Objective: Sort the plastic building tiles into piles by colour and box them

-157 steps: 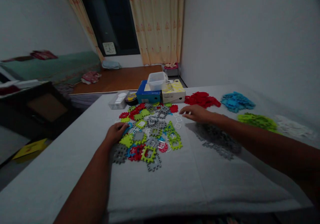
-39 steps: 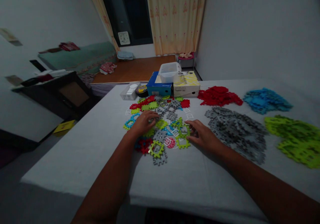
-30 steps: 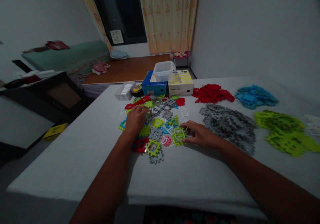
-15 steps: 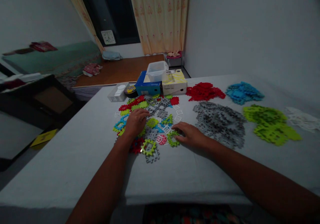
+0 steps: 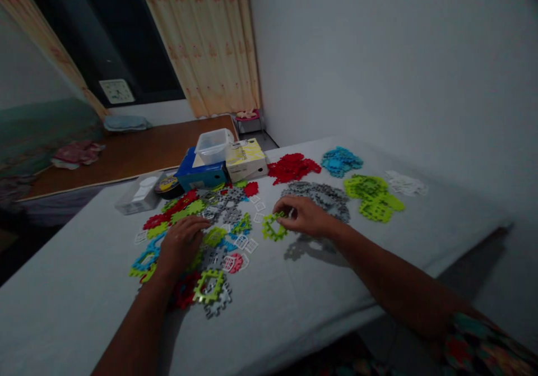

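My right hand (image 5: 305, 216) pinches a lime-green square building piece (image 5: 274, 227) with a notched edge and an open middle. It is lifted over the cloth, and a shadow falls below the hand. My left hand (image 5: 182, 243) lies over the left side of a mixed pile of interlocking pieces, fingers stretched out, palm side hidden. Around it are blue pieces (image 5: 145, 260), a grey piece (image 5: 231, 214), red pieces (image 5: 185, 290) and another green frame piece (image 5: 209, 286). Small white lattice window pieces (image 5: 251, 245) lie at the pile's right side.
Sorted piles stand at the right: red (image 5: 294, 167), blue (image 5: 340, 161), grey (image 5: 323, 195), green (image 5: 374, 196) and white (image 5: 406, 184). Behind the mixed pile are a blue box (image 5: 202, 173), a yellow-white box (image 5: 247, 163), a clear tub (image 5: 214, 145) and a tape roll (image 5: 168, 185).
My right hand has lifted the green frame piece from the pile's edge and carried it right, towards the grey pile. My left hand stays over the mixed pile. The view has turned right.
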`<state>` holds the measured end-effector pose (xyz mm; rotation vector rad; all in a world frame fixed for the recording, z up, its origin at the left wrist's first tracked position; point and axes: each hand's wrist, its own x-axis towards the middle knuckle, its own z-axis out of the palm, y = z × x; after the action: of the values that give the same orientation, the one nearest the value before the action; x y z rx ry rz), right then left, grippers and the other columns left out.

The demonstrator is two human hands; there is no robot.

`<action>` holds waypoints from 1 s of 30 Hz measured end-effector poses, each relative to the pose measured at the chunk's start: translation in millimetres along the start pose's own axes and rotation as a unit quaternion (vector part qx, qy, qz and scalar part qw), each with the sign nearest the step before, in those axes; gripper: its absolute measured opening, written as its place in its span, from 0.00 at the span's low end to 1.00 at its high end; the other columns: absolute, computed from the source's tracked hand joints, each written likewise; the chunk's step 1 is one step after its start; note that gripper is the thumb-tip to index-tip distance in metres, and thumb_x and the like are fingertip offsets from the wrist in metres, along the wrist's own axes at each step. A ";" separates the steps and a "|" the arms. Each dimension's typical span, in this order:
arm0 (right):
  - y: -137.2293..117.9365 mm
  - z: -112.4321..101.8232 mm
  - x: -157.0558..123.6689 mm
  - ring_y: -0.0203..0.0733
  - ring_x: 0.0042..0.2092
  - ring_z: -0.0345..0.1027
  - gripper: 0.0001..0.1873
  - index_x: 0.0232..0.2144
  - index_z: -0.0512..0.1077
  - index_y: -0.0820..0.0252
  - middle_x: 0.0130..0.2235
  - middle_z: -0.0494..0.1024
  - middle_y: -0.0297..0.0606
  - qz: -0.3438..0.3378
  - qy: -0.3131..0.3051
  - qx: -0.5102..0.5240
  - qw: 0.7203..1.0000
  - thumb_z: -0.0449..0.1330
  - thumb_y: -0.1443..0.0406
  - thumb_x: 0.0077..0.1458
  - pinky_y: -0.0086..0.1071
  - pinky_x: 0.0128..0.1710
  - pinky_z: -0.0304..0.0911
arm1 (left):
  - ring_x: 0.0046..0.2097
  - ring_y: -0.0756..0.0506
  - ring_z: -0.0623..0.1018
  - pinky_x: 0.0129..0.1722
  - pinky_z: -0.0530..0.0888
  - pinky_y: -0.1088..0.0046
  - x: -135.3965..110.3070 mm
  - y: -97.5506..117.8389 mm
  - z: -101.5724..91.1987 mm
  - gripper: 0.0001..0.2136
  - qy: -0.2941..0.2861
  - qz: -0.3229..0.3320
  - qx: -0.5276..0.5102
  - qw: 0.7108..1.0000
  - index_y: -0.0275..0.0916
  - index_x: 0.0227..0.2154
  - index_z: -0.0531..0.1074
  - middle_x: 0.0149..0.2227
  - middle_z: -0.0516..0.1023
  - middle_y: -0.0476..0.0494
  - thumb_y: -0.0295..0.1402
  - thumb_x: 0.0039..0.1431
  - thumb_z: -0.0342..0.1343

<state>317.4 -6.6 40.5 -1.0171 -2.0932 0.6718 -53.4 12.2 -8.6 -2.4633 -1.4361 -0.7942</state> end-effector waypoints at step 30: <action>85.1 -153.6 -119.4 0.44 0.36 0.74 0.19 0.42 0.78 0.56 0.43 0.81 0.43 0.183 0.342 -0.271 0.881 0.53 0.55 0.58 0.38 0.40 0.69 | 0.47 0.40 0.79 0.51 0.75 0.58 1.7 -12.6 -1.5 0.13 0.016 -0.012 -0.012 1.000 0.45 0.36 0.80 0.42 0.83 0.44 0.32 0.57 0.50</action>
<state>527.7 -34.9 32.5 -1.6903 -1.4719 -0.1520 -64.0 19.4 -7.8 -2.4441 -1.4565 -0.8551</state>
